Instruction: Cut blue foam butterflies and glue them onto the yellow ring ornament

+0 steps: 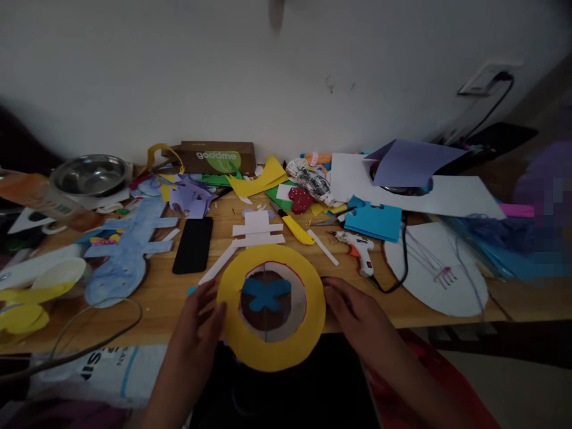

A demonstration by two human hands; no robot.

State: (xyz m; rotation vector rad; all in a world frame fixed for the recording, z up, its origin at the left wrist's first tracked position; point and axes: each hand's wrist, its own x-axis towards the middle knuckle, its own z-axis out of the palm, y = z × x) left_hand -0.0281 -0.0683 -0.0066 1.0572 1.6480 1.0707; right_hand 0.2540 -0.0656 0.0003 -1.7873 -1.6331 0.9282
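Note:
A yellow paper ring (272, 357) with a white inner wall is between my hands at the table's front edge, its face toward me. My left hand (201, 325) grips its left edge, thumb in front. On the opposite side, my right hand (353, 307) holds the rim with bent fingers, partly hidden. Through the hole shows a blue paper shape (265, 294) with several rounded lobes; whether it is fixed to the ring I cannot tell. Just behind are folded white paper strips (257, 229), a yellow utility knife (298, 230) and a glue gun (360, 247).
A black phone (193, 245) and a blue-painted paper figure (127, 250) lie left. Further back are a metal bowl (92, 174), a brown box (217, 158) and paper scraps. Right are blue card (374, 219), a white disc (438, 268) and the glue gun's black cable (406, 256).

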